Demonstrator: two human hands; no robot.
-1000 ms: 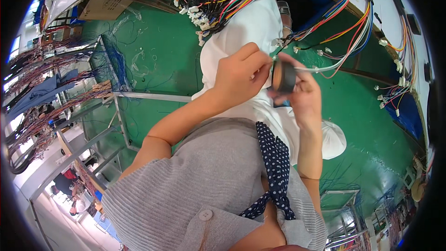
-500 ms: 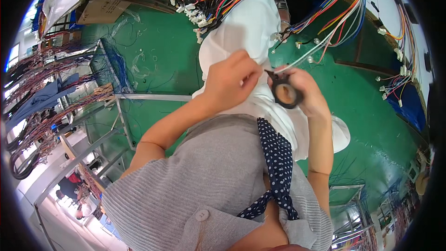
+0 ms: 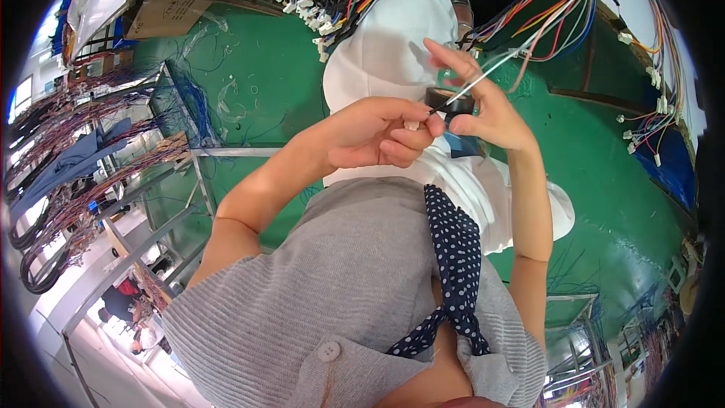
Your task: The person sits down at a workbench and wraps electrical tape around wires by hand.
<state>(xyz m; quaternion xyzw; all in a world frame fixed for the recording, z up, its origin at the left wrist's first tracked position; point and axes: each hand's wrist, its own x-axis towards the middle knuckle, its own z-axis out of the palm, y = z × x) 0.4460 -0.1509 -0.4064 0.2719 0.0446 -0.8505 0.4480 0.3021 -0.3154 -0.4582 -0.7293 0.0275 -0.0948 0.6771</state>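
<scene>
My left hand (image 3: pixel 389 136) is closed in a pinch on the end of a wire, and a small white connector (image 3: pixel 411 125) shows between its fingers. From there a white wire (image 3: pixel 495 66) runs slantwise up to the right into a bundle of coloured wires (image 3: pixel 555 26). Beside the pinch, a roll of black tape (image 3: pixel 451 100) is seen nearly edge-on, with the wire crossing in front of it. My right hand (image 3: pixel 491 109) has its thumb and fingers spread around the roll; whether they touch it I cannot tell.
Another thick wire bundle with white connectors (image 3: pixel 321 19) hangs over my white-clad leg (image 3: pixel 385 38). More wires hang from the table edge (image 3: pixel 604 19) at right. A metal frame (image 3: pixel 242 153) and wire racks stand left. Wire scraps litter the green floor (image 3: pixel 279 83).
The tape roll has moved up and turned from face-on to nearly edge-on. My right hand has risen and its fingers have spread. My left hand has turned, showing the connector in its pinch.
</scene>
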